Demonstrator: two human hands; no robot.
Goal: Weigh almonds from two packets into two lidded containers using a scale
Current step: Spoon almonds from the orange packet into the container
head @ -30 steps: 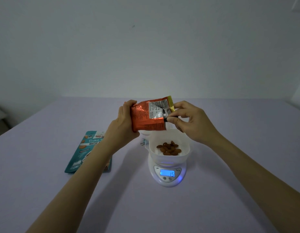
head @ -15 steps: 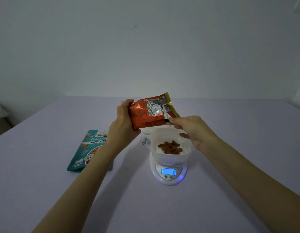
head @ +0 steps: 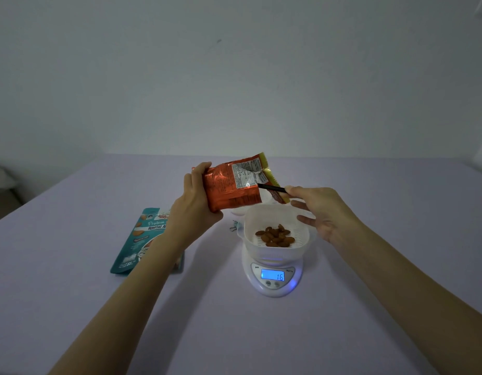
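1. Left hand (head: 196, 207) grips the orange packet (head: 229, 188) by its base, above the table (head: 72, 293).
2. Packet's long axis runs left to right, mouth pointing right, above the far rim of the bowl (head: 251, 226) of almonds (head: 275, 236) on the scale (head: 273, 289).
3. Right hand (head: 323, 212) pinches the mouth's corner, other fingers spread.

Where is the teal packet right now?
In the head view, the teal packet lies flat on the table, left of the scale, partly hidden by the left forearm.

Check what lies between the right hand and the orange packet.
A thin black strip, pinched by the right hand, bridges to the orange packet's mouth; head view.
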